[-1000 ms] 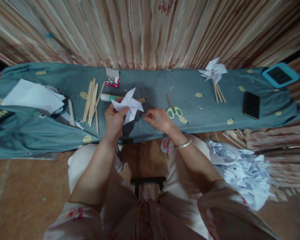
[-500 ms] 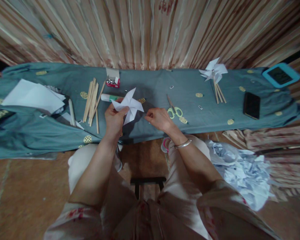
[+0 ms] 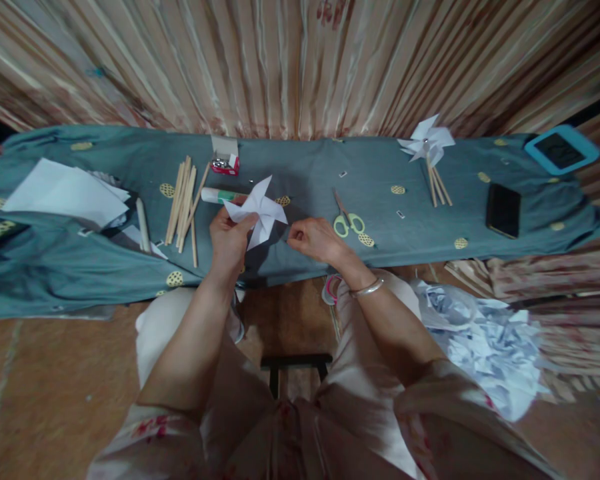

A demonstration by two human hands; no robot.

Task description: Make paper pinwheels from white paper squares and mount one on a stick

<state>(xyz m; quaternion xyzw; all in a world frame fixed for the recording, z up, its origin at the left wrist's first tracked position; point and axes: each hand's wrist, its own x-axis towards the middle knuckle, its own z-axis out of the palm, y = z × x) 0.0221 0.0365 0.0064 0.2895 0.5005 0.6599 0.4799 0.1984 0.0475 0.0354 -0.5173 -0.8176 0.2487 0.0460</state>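
Between the thumb and fingers of my left hand [image 3: 230, 239] is a white paper pinwheel [image 3: 261, 212], its folded blades spread. Just right of its blades, my right hand [image 3: 316, 239] is closed, fingertips pinched together; whatever they may hold is too small to make out. A glue stick [image 3: 216, 195] lies partly behind the pinwheel. Green-handled scissors [image 3: 347, 219] rest to the right of my right hand. Several wooden sticks [image 3: 183, 207] lie left of my left hand. Behind them stands an open red-and-white box [image 3: 226, 164] with shiny small pieces inside.
White paper sheets [image 3: 65, 190] and a pale rod [image 3: 143, 224] lie at the left. Toward the right are a pinwheel on sticks [image 3: 428, 141], a black phone [image 3: 503, 210] and a blue-framed device [image 3: 563, 150]. A bag of paper scraps [image 3: 495, 347] sits below the table edge.
My right hand has shifted very slightly to the left. My left hand and the pinwheel stay in nearly the same place.
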